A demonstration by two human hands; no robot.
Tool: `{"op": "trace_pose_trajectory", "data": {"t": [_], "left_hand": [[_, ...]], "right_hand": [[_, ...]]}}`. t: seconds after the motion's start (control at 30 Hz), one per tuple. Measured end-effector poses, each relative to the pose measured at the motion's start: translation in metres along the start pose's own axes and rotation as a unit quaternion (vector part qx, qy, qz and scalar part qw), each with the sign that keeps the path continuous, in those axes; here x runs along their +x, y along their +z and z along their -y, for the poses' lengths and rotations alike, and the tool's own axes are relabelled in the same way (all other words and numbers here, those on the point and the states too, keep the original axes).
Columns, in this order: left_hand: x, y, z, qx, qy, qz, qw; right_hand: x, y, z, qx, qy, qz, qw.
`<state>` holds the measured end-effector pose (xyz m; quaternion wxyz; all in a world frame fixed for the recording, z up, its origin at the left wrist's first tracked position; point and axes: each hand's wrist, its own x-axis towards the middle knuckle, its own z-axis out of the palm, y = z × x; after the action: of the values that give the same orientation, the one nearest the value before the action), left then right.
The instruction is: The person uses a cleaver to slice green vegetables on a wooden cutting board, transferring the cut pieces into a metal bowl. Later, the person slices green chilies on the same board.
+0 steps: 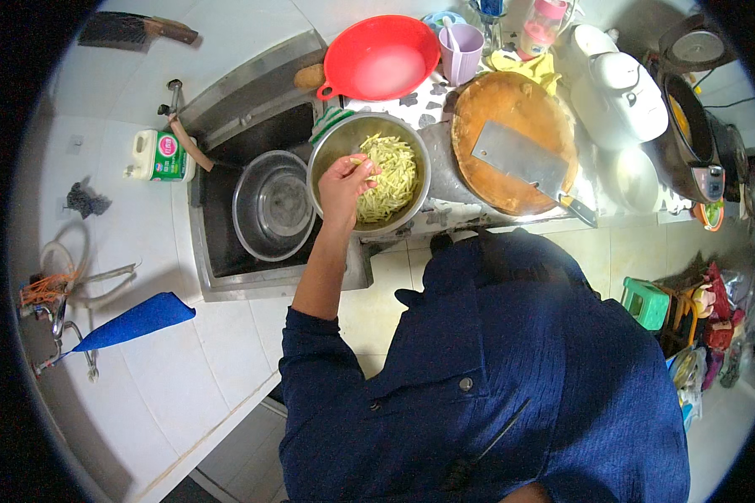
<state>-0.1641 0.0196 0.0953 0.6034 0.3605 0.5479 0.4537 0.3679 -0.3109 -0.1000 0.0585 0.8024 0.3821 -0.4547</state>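
Note:
My left hand (347, 179) is over the left part of a stainless steel bowl (423, 182), its thumb and fingers pinched together on what looks like a few pale strips. Thin yellow-green vegetable shreds (390, 182) fill much of the bowl, which stands at the counter's edge beside the sink. To its right, a cleaver (521, 158) lies flat on a round wooden chopping board (478, 100). My right hand is out of view; only a bit of bare arm shows at the bottom edge.
A metal basin (277, 204) sits in the sink (217, 251). Behind the bowl are a red plastic basin (384, 60), a brown potato-like object (309, 77) and a purple cup (462, 53). A white appliance (626, 100) and an open cooker (686, 132) stand to the right.

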Motion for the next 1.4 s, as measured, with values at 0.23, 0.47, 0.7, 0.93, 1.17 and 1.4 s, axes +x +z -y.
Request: {"op": "trace_pose_trajectory", "data": {"t": [0.23, 0.47, 0.7, 0.93, 1.17, 1.4], "left_hand": [[0.010, -0.007, 0.002, -0.038, -0.032, -0.039, 0.998], [0.009, -0.011, 0.005, 0.001, 0.020, -0.037, 0.999], [0.005, -0.007, 0.009, 0.023, -0.002, -0.035, 0.999], [0.011, -0.009, 0.011, 0.000, -0.004, -0.061, 0.998], [0.005, -0.003, 0.010, 0.172, 0.230, -0.085, 0.954], [0.002, -0.011, 0.016, 0.268, 0.317, -0.035, 0.909]], "right_hand": [[-0.008, 0.007, -0.001, 0.000, 0.007, -0.002, 1.000], [-0.011, 0.008, 0.003, -0.001, 0.003, -0.003, 1.000], [-0.016, 0.007, 0.006, 0.000, -0.001, -0.007, 1.000], [-0.024, 0.011, 0.005, 0.005, 0.002, -0.013, 1.000], [-0.031, 0.012, 0.003, 0.011, -0.002, -0.028, 1.000], [-0.048, -0.005, 0.014, 0.052, -0.090, -0.121, 0.987]]}}
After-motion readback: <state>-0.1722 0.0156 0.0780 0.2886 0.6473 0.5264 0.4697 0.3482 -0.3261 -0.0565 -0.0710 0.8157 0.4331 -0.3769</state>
